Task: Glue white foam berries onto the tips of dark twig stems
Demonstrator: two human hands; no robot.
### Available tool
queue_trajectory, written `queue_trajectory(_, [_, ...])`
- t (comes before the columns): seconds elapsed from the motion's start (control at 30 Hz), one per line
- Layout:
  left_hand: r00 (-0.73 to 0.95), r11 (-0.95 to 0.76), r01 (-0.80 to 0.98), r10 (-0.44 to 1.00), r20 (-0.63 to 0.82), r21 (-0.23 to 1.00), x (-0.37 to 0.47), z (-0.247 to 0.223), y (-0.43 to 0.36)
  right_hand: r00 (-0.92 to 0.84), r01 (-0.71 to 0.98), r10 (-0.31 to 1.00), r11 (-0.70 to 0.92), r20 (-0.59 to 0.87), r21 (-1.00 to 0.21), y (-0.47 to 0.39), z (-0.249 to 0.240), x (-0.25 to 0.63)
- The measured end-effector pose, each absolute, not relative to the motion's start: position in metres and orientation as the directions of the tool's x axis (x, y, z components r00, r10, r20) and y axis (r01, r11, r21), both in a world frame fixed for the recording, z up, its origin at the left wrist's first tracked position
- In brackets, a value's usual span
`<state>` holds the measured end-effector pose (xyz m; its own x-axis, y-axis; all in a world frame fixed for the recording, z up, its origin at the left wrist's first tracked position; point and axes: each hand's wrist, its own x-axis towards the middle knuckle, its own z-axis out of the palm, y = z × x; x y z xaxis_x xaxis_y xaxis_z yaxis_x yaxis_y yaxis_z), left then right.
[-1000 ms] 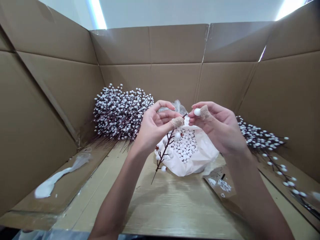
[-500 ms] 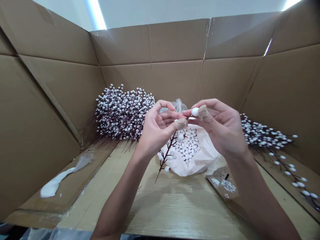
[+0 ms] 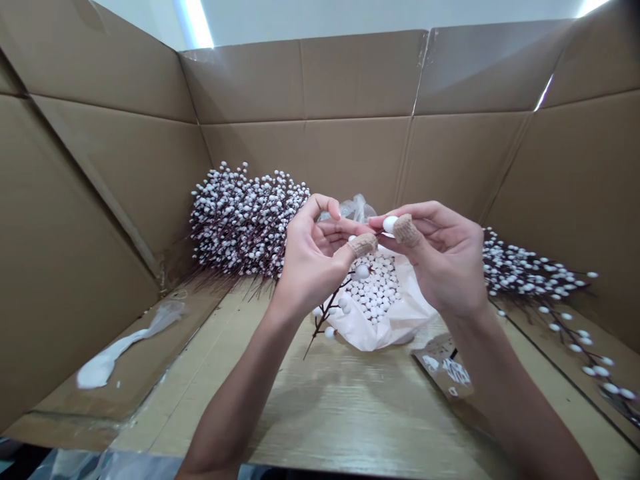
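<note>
Between thumb and fingers, my left hand (image 3: 323, 250) pinches a dark brown berry stem (image 3: 324, 319), which hangs down to the left with several white berries on it. My right hand (image 3: 435, 250) is closed on a white berry (image 3: 390, 225) at the upper end of the stem, the fingertips of both hands nearly meeting. Tan wraps cover both thumbs. Where the berry meets the stem is hidden by the fingers. Below the hands lies an open white bag (image 3: 373, 339) holding many loose white berries (image 3: 377, 293).
A big pile of berry stems (image 3: 245, 223) stands at the back left, and more stems (image 3: 530, 267) lie at the right. A white glue-like pouch (image 3: 107, 360) rests on cardboard at left. A smeared cardboard piece (image 3: 445, 367) is beside my right forearm. Cardboard walls (image 3: 350, 153) surround the table.
The lower end of the held stem has swung slightly to the left and up. Both hands keep their pinch, and the whole view has shifted a little.
</note>
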<state>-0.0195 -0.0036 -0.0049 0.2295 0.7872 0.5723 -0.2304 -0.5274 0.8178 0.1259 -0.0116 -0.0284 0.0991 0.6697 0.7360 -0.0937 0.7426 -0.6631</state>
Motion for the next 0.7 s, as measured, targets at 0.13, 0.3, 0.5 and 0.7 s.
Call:
queue_trajectory(0.13, [0.223, -0.526, -0.237, 0.789, 0.573, 0.817, -0.0199, -0.0056, -0.0029, 0.130, -0.072, 0.664, 0.747, 0.737, -0.660, -0.0088, -0.0327, 0.1232])
queue_trajectory(0.3, [0.215, -0.536, -0.224, 0.787, 0.578, 0.814, -0.0201, -0.0058, -0.0019, 0.130, -0.046, 0.664, 0.746, 0.736, -0.664, -0.0045, -0.0354, 0.1224])
queue_trajectory(0.5, [0.199, -0.544, -0.233, 0.785, 0.587, 0.806, -0.0199, -0.0065, -0.0005, 0.137, -0.067, 0.671, 0.741, 0.729, -0.669, -0.0020, -0.0378, 0.1216])
queue_trajectory(0.7, [0.188, -0.540, -0.232, 0.791, 0.582, 0.809, -0.0197, -0.0069, 0.0014, 0.086, -0.111, 0.708, 0.706, 0.702, -0.699, -0.0010, -0.0366, 0.1212])
